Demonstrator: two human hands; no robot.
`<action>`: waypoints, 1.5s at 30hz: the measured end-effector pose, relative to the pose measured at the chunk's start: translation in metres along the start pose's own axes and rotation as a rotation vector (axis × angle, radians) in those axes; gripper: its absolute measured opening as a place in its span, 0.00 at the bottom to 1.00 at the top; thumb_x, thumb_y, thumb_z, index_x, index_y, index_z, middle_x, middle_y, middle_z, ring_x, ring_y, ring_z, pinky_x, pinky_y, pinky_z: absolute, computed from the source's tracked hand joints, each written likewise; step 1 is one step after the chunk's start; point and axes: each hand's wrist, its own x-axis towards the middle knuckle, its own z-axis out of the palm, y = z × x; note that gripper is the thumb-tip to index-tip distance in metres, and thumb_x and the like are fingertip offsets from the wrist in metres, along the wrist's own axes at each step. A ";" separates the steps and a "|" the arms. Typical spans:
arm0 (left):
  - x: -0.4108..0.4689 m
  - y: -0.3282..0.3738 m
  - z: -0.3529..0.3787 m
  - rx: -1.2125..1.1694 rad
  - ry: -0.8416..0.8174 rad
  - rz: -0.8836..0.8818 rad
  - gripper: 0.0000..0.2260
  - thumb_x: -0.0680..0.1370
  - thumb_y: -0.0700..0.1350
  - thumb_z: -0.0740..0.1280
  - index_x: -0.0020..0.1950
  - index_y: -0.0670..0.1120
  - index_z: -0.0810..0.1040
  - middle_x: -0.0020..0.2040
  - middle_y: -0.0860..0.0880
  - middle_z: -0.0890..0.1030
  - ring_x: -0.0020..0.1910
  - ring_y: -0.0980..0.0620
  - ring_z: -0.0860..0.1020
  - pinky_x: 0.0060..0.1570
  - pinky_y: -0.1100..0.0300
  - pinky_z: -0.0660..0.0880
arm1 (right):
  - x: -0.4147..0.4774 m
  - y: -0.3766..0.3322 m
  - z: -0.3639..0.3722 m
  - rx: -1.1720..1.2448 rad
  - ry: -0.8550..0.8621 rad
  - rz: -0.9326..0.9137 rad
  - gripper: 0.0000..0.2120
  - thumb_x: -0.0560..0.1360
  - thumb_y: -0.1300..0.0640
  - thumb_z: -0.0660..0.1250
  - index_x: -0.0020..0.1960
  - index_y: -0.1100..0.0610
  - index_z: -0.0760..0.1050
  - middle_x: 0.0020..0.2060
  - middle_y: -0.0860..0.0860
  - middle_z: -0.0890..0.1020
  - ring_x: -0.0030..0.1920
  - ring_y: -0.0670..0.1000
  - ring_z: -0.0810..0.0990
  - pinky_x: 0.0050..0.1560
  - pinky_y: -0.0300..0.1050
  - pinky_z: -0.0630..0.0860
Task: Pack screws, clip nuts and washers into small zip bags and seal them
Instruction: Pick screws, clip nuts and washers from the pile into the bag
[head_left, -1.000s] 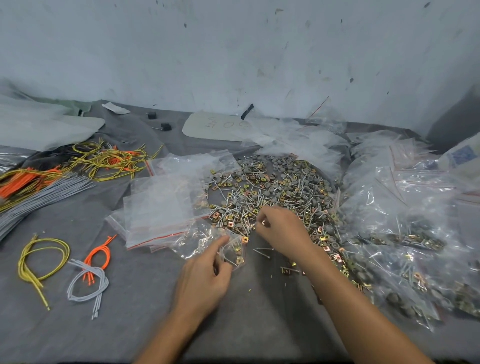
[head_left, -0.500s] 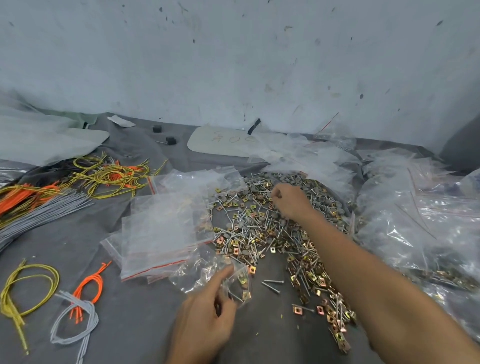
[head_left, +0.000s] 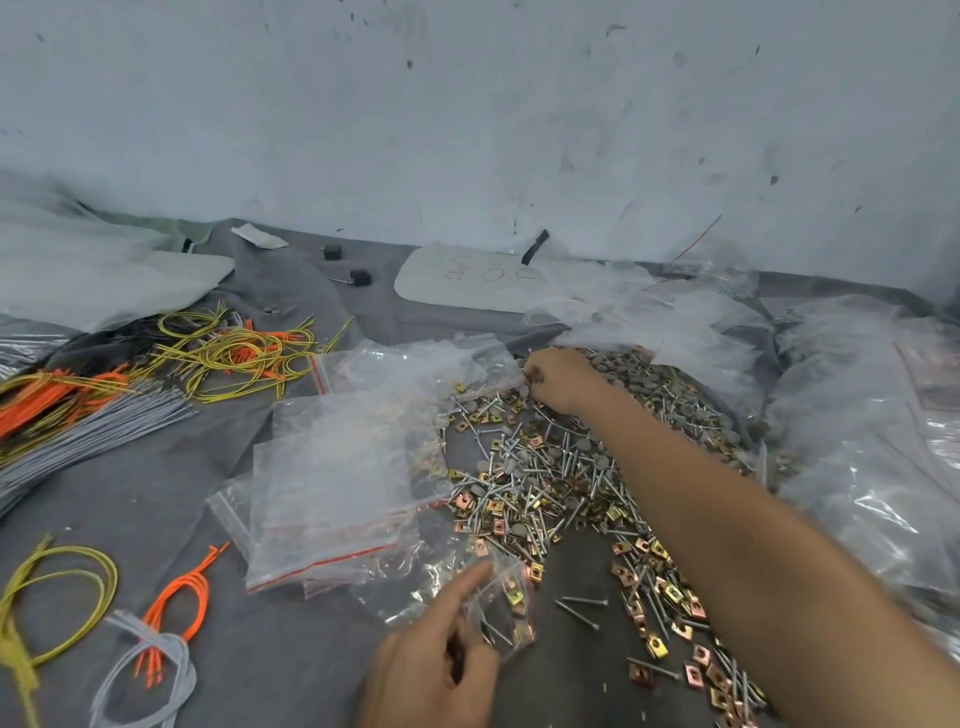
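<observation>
Near the tabletop's (head_left: 291, 670) front edge the left hand (head_left: 431, 662) pinches the zip bag (head_left: 496, 574) — flimsy, slick film, bottom-heavy with clip nuts (head_left: 515, 597), probably best held by its mouth. Toward the far edge the right hand's (head_left: 563, 379) bunched fingers (head_left: 535, 378) pinch small, light washers (head_left: 649, 387).

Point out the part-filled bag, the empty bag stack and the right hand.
part-filled bag (head_left: 506, 613), head view, on its clear front panel.
empty bag stack (head_left: 337, 478), head view, middle of the top bag.
right hand (head_left: 561, 376), head view, back of the hand.
</observation>
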 end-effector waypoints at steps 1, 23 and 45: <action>0.000 0.000 0.000 -0.001 -0.002 0.007 0.29 0.67 0.51 0.60 0.62 0.78 0.68 0.30 0.57 0.78 0.27 0.60 0.74 0.30 0.72 0.68 | -0.003 -0.001 0.000 -0.012 -0.001 -0.005 0.01 0.79 0.55 0.69 0.49 0.51 0.79 0.53 0.52 0.83 0.55 0.56 0.79 0.60 0.55 0.77; -0.003 0.010 -0.005 -0.045 0.019 0.016 0.24 0.71 0.48 0.62 0.67 0.62 0.76 0.29 0.57 0.74 0.29 0.60 0.72 0.37 0.55 0.75 | -0.291 -0.070 0.036 0.876 0.117 -0.091 0.05 0.77 0.59 0.72 0.50 0.50 0.82 0.44 0.42 0.85 0.46 0.42 0.83 0.51 0.39 0.77; 0.004 -0.010 0.001 -0.151 0.036 -0.001 0.24 0.70 0.49 0.63 0.64 0.69 0.75 0.31 0.53 0.78 0.31 0.55 0.75 0.40 0.50 0.79 | -0.280 -0.099 0.039 0.465 0.238 -0.173 0.07 0.81 0.45 0.63 0.54 0.46 0.71 0.51 0.47 0.84 0.51 0.56 0.80 0.45 0.53 0.74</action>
